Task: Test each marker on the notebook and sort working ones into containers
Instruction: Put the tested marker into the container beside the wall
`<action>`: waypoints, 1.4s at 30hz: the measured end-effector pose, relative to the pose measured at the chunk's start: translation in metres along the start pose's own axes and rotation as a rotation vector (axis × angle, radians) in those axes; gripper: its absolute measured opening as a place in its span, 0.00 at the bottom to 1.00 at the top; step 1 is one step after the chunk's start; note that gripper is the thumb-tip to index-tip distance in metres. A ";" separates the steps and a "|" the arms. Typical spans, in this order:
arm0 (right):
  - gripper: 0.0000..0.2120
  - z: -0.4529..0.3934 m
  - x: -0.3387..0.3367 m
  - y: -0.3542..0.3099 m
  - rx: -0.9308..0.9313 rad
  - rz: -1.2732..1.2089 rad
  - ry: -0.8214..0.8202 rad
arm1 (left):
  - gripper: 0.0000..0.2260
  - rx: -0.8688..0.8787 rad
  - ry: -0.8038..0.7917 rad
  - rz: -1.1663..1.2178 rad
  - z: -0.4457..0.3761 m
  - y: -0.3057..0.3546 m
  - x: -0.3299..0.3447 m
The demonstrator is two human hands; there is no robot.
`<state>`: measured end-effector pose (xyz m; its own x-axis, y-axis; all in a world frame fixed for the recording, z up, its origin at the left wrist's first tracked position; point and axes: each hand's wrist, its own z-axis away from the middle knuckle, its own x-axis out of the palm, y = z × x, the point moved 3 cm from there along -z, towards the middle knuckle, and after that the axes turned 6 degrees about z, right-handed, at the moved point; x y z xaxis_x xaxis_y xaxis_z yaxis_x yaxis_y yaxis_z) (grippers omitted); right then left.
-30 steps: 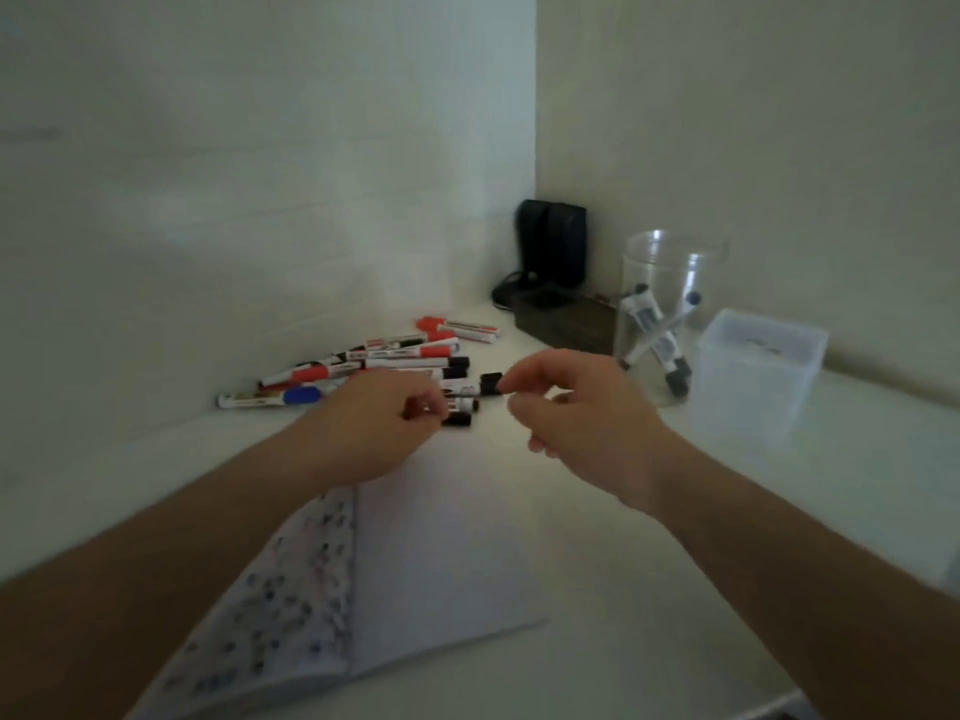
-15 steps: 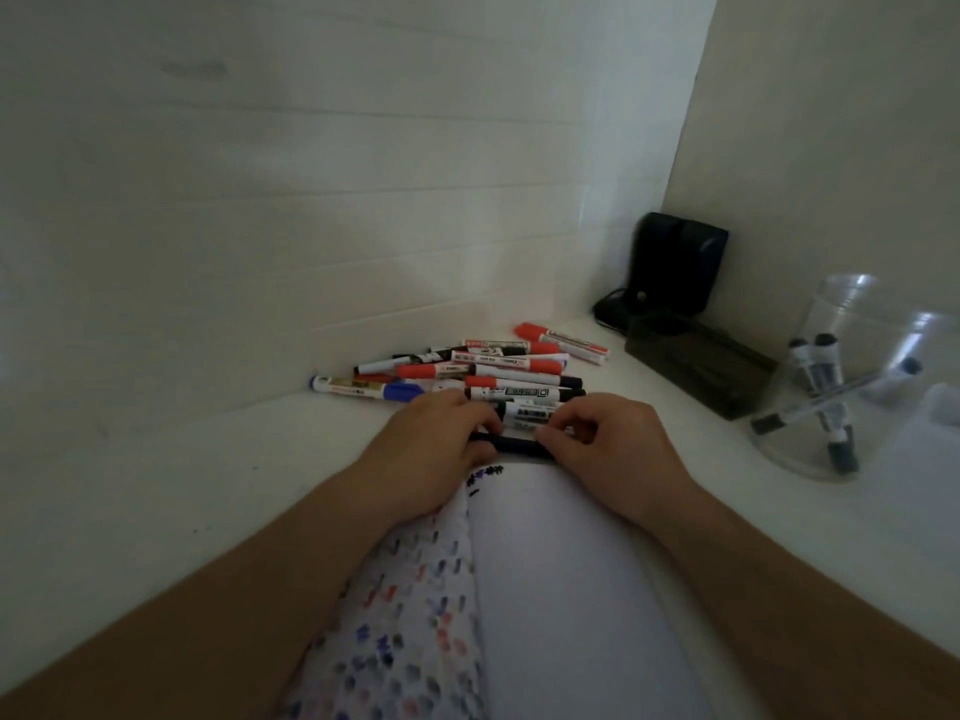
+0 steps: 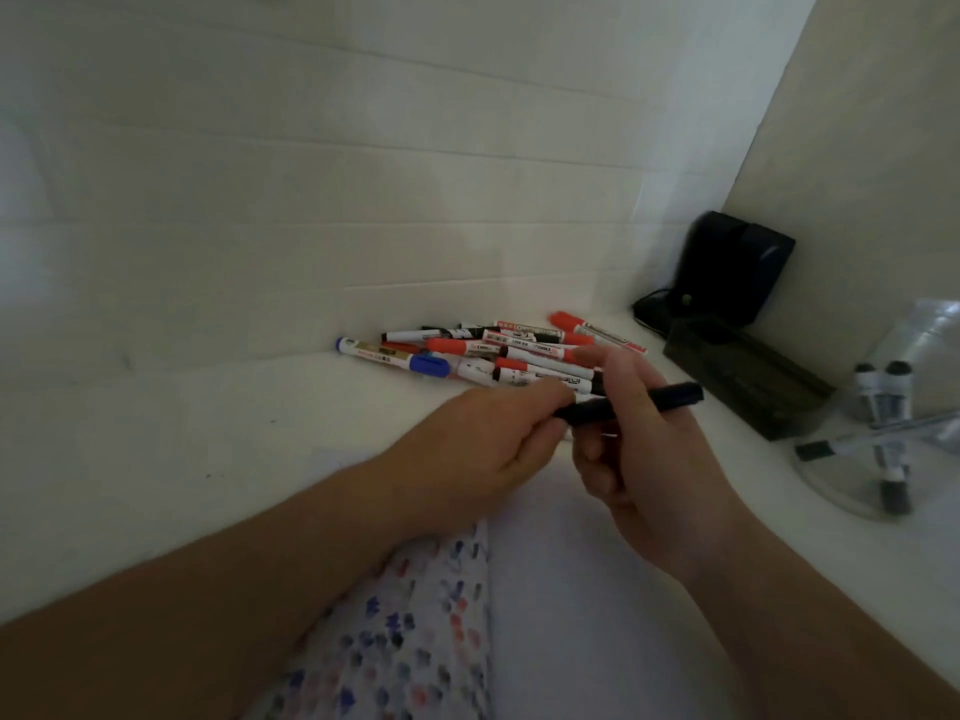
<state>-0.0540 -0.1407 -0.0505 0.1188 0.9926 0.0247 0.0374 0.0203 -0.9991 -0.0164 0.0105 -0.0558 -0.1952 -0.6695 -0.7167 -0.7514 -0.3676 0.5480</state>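
Note:
A black marker (image 3: 670,396) lies level above the notebook, held by both hands. My right hand (image 3: 639,449) grips its middle, and my left hand (image 3: 488,444) pinches its left end. The open notebook (image 3: 566,615) lies below them, its left page covered with coloured test marks and its right page blank. A pile of markers (image 3: 498,356) with red, black and blue caps lies on the white table by the wall, just beyond my hands. A clear round container (image 3: 893,428) at the right edge holds three black-capped markers.
A black device (image 3: 727,272) with a cable stands in the corner, and a dark box (image 3: 748,381) lies in front of it. White walls close the table (image 3: 208,449) on the far side and the right.
Both hands have lifted a black marker off the table by the pile and hold it above the notebook. The view has shifted left, so the square white container is out of frame.

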 end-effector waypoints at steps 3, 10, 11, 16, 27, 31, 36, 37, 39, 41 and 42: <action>0.13 -0.002 0.000 0.004 0.052 -0.042 0.033 | 0.09 -0.036 -0.021 0.023 -0.002 -0.005 0.006; 0.16 -0.007 -0.025 -0.003 0.032 -0.121 0.058 | 0.14 -0.257 -0.073 0.081 -0.001 -0.022 -0.010; 0.16 -0.007 -0.030 -0.005 0.049 -0.177 0.048 | 0.15 -0.297 -0.089 0.043 0.002 -0.028 -0.013; 0.11 -0.007 -0.031 -0.001 0.046 -0.054 -0.013 | 0.16 -0.408 -0.260 -0.112 0.009 -0.038 -0.009; 0.13 -0.018 -0.004 0.016 -0.077 0.782 0.107 | 0.17 -0.443 -0.224 -0.089 0.004 -0.040 -0.007; 0.11 -0.019 -0.007 0.020 -0.006 0.737 0.125 | 0.17 -0.463 -0.225 -0.092 0.005 -0.040 -0.007; 0.11 -0.019 -0.007 0.022 0.006 0.735 0.110 | 0.17 -0.478 -0.238 -0.092 0.006 -0.038 -0.008; 0.11 -0.019 -0.007 0.022 0.005 0.739 0.105 | 0.17 -0.480 -0.240 -0.092 0.006 -0.037 -0.008; 0.11 -0.020 -0.007 0.022 0.004 0.752 0.101 | 0.17 -0.479 -0.244 -0.097 0.006 -0.036 -0.009; 0.11 -0.021 -0.007 0.023 0.002 0.750 0.117 | 0.17 -0.475 -0.247 -0.104 0.006 -0.035 -0.008; 0.11 -0.022 -0.008 0.023 0.003 0.745 0.126 | 0.17 -0.475 -0.250 -0.107 0.006 -0.035 -0.008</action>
<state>-0.0327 -0.1503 -0.0729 0.2247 0.7228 -0.6535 -0.0998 -0.6500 -0.7533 0.0078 0.0331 -0.0721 -0.3207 -0.4601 -0.8279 -0.4191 -0.7149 0.5597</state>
